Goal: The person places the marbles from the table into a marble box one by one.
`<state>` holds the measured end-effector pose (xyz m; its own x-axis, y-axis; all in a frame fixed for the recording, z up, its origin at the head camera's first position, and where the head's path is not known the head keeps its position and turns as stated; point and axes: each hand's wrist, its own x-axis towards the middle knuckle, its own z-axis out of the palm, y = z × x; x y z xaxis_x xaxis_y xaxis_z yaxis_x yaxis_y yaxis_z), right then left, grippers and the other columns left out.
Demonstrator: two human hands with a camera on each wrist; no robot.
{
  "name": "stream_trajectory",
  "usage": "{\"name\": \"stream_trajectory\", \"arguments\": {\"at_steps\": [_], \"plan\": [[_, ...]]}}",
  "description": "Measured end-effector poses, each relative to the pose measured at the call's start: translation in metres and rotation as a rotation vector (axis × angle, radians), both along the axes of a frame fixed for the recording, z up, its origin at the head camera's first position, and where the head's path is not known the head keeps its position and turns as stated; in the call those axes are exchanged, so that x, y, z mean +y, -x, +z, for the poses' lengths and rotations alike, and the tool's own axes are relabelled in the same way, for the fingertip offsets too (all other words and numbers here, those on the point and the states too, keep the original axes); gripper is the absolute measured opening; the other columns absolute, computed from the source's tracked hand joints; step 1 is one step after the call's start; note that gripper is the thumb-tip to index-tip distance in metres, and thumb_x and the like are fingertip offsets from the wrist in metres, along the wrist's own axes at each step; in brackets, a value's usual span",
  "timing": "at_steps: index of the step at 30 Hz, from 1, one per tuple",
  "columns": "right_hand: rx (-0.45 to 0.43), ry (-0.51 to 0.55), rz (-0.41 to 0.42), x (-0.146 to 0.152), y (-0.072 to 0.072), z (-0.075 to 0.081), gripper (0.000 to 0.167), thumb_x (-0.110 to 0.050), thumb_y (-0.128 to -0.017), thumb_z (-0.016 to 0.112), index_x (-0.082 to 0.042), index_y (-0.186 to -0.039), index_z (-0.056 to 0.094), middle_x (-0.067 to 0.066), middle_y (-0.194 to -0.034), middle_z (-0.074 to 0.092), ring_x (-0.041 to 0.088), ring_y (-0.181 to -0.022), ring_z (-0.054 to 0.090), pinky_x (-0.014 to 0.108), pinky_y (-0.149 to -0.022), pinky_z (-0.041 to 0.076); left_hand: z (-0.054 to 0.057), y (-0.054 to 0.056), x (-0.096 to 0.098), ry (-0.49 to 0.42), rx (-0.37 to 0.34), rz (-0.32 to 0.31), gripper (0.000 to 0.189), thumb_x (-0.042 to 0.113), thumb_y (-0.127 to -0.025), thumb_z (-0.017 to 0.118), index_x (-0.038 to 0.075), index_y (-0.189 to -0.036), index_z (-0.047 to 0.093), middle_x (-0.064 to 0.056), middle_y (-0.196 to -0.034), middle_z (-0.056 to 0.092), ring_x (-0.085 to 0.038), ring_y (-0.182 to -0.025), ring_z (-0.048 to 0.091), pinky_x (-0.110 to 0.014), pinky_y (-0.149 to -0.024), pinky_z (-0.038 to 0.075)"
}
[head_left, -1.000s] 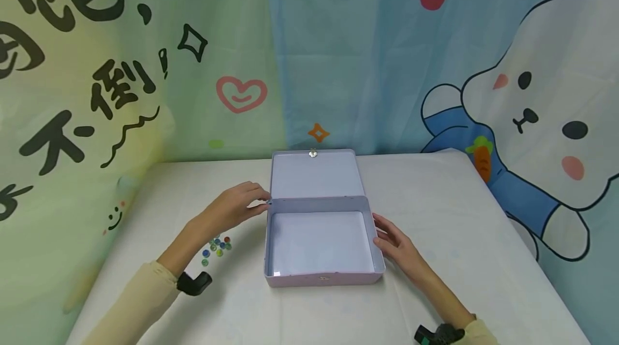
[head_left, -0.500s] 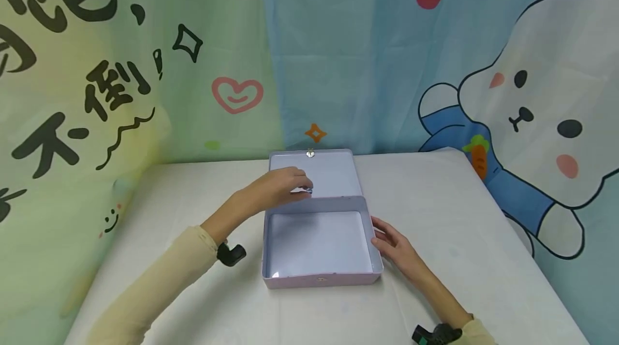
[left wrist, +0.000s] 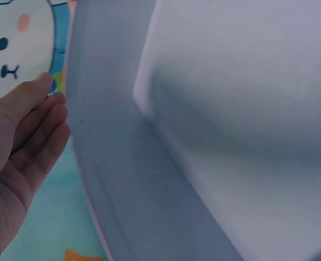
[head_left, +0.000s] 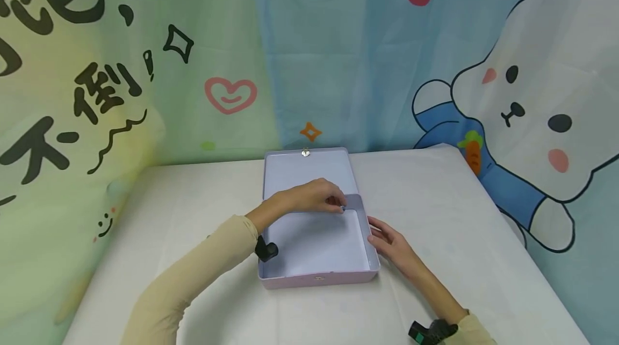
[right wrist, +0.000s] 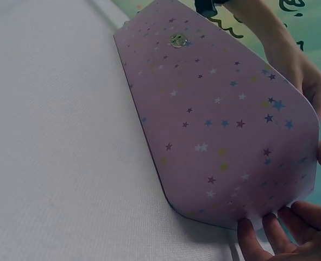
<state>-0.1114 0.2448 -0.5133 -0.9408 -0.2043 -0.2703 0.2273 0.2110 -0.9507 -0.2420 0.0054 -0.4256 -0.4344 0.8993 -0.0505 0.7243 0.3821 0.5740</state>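
Note:
My left hand [head_left: 316, 196] is over the far right part of an open lilac box [head_left: 319, 281]. Between its thumb and fingertips it pinches a small blue marble [left wrist: 54, 86], mostly covered by the fingers. In the head view only a bit of the marble [head_left: 343, 208] shows. My right hand [head_left: 394, 248] rests against the box's right outer wall. In the right wrist view, its fingertips touch the star-printed wall [right wrist: 225, 136] low down, with the thumb near the rim. The box floor [head_left: 314, 243] shows pale and partly shaded.
The box's lid [head_left: 307, 167] lies tipped back, with a metal clasp [head_left: 306, 152] at its far edge. A white cloth [head_left: 425, 189] covers the table. Behind stands a printed curtain [head_left: 319, 55]. My left sleeve [head_left: 198, 264] blocks the table left of the box.
My left hand has moved right from the box's left edge, across the lid, to the far right inside with the marble. Several marbles seen on the left are now hidden. My right hand stays.

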Motion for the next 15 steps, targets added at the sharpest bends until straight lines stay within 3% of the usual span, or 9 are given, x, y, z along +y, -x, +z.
{"name": "stream_trajectory", "arguments": {"at_steps": [8,15], "plan": [[-0.001,0.000,0.002,0.000,-0.001,-0.002,0.061,-0.024,-0.099,0.054,-0.008,-0.152,0.028,0.022,-0.155,0.033,0.040,-0.142,0.035,0.048,-0.108,0.043,-0.020,0.001,0.023,0.102,-0.031,-0.097,0.021,0.018,-0.094,0.064,0.005,-0.111,0.070,-0.002,-0.103,0.071,-0.007,-0.091,0.063,-0.011,-0.082,0.049],[-0.013,0.028,0.000,0.002,0.000,-0.001,0.061,-0.026,-0.099,0.054,-0.009,-0.151,0.028,0.020,-0.155,0.033,0.037,-0.143,0.035,0.045,-0.109,0.043,-0.038,-0.005,0.041,0.176,-0.030,-0.128,0.018,0.014,-0.092,0.066,0.005,-0.107,0.070,-0.003,-0.102,0.072,-0.005,-0.089,0.063,-0.011,-0.080,0.049]]}}
